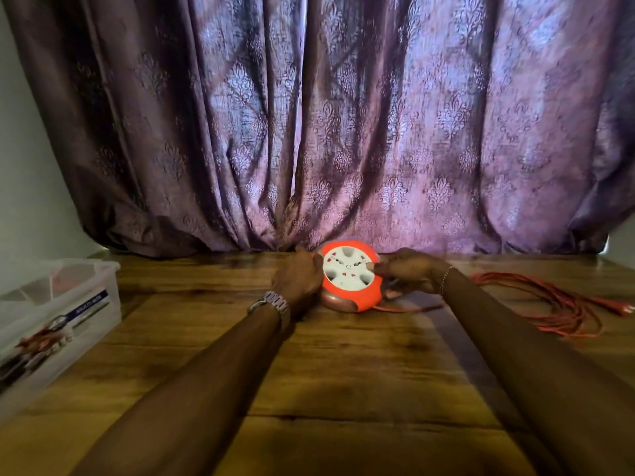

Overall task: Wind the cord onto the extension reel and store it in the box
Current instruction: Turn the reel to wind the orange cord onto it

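A round orange extension reel point(354, 297) with a white socket face stands tilted on the far middle of the wooden table point(309, 372). My left hand point(300, 274) grips its left rim. My right hand point(405, 269) holds the right side, a fingertip on the white face. The orange cord point(536, 304) runs from under the reel and lies in loose loops on the table to the right. A clear plastic box point(58, 317) with a printed label sits at the left edge.
A purple patterned curtain point(343, 132) hangs right behind the table's far edge. I wear a metal watch on the left wrist and a thin bracelet on the right. The cord's plug end lies near the right edge.
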